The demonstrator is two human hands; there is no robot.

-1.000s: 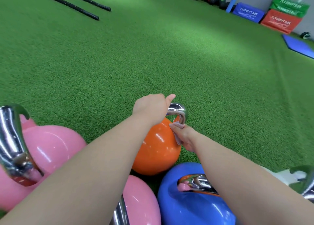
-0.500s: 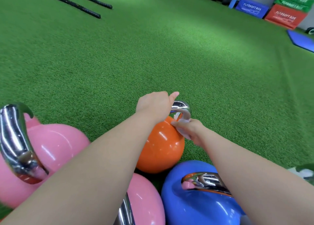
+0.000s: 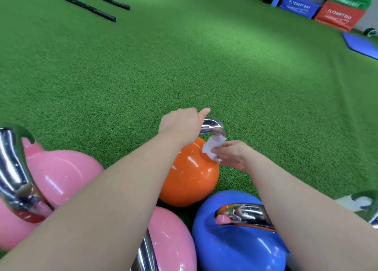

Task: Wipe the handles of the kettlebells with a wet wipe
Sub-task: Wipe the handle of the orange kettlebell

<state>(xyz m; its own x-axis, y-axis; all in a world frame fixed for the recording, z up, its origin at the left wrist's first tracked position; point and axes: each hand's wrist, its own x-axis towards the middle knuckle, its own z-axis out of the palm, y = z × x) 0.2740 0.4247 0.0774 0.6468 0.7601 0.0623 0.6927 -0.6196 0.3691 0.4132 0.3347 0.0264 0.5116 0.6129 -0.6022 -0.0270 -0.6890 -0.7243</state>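
Gripping the chrome handle (image 3: 212,126) of one orange kettlebell (image 3: 189,176) on green turf (image 3: 184,66): left hand (image 3: 180,123), fingers curled round it. Pinching a crumpled white wet wipe (image 3: 212,146) against the handle's right end: right hand (image 3: 231,154). Crowding nearer: two pink kettlebells (image 3: 61,174), one blue kettlebell (image 3: 235,248).
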